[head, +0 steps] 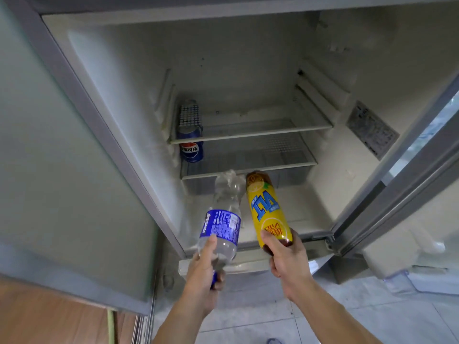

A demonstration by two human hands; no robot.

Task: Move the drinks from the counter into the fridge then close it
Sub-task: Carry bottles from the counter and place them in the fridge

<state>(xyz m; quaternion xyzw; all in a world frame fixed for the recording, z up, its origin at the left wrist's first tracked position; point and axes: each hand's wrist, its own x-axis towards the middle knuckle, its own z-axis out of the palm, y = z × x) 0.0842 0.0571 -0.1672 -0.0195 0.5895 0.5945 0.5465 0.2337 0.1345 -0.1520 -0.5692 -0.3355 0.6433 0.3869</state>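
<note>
The left hand (203,276) gripped the clear bottle (223,219) by its neck. The right hand (285,259) gripped the yellow bottle (269,209) near its cap. Both pointed into the open fridge (248,83). They looked full, heavy and smooth, so holding lower on the bodies seemed safer.

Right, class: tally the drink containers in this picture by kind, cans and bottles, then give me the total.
Cans: 2, the blue Pepsi can and the checked can on the shelf above it.
Bottles: 2, the clear bottle in the left hand, the yellow bottle in the right hand.
Total: 4
</note>
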